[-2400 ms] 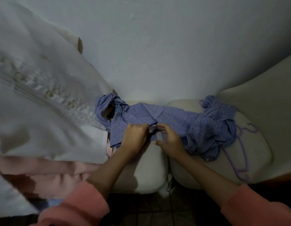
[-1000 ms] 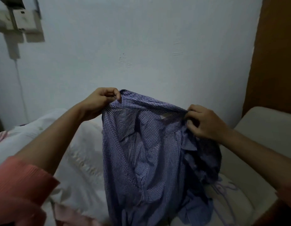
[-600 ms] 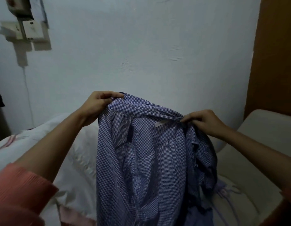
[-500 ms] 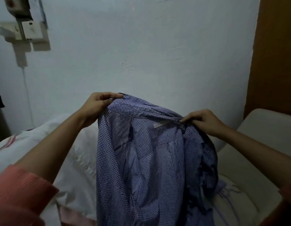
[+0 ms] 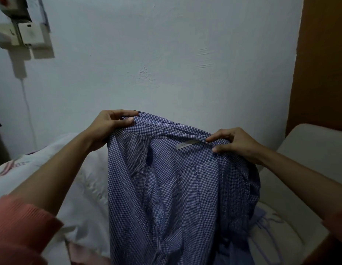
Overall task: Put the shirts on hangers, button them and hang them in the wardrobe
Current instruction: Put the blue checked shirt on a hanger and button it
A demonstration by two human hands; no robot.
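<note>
A blue-and-white checked shirt [image 5: 166, 197] hangs in the air in front of me, held up by its collar, inside facing me with a white label [image 5: 186, 145] showing. My left hand [image 5: 110, 125] pinches the collar at its left end. At the right end, by the label, my right hand [image 5: 235, 144] pinches the collar. A purple hanger [image 5: 269, 236] lies on the cream seat below right, partly hidden by the shirt.
A cream padded seat [image 5: 310, 159] stands at the right against a brown wooden panel [image 5: 323, 64]. White and pink clothes [image 5: 74, 188] are piled at the left. The pale wall [image 5: 166, 54] carries boxes and a cable [image 5: 28, 104] at the upper left.
The shirt was lifted off the seat and now hangs upright from both hands. In the last half second the hands barely moved; the right fingers shifted slightly along the collar.
</note>
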